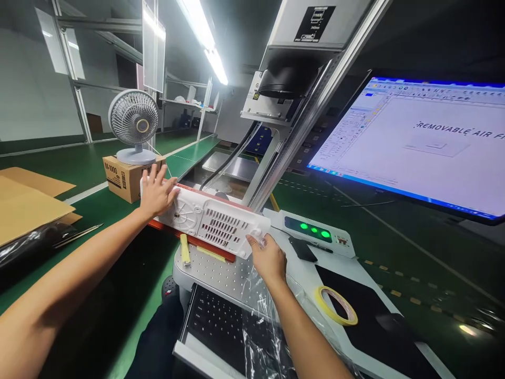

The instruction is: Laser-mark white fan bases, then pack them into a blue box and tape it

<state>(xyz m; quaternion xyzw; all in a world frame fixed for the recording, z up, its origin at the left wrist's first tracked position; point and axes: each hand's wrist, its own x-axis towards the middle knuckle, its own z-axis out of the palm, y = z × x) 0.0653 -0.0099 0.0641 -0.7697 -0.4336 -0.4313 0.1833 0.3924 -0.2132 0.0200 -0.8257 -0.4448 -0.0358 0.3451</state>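
Note:
A long white plastic panel point(197, 213) with a slotted grille and a round ribbed part is tilted up above the perforated metal plate point(215, 273). At the panel's left end lies my left hand point(157, 195), fingers spread over its top edge. My right hand point(270, 259) grips the panel's lower right corner, thumb on the near face. Orange-red strips point(232, 257) show behind and below the panel, with yellow tape pieces point(185, 250) on the lower one. Clear plastic film point(262, 316) hangs under my right hand.
A machine head point(290, 79) on a metal column is above. A fan point(134, 121) stands on a cardboard box point(118, 181) at left. At right are a monitor point(418, 142), a control box point(315, 231) and a tape roll point(336, 305). A keyboard point(215, 321) sits below.

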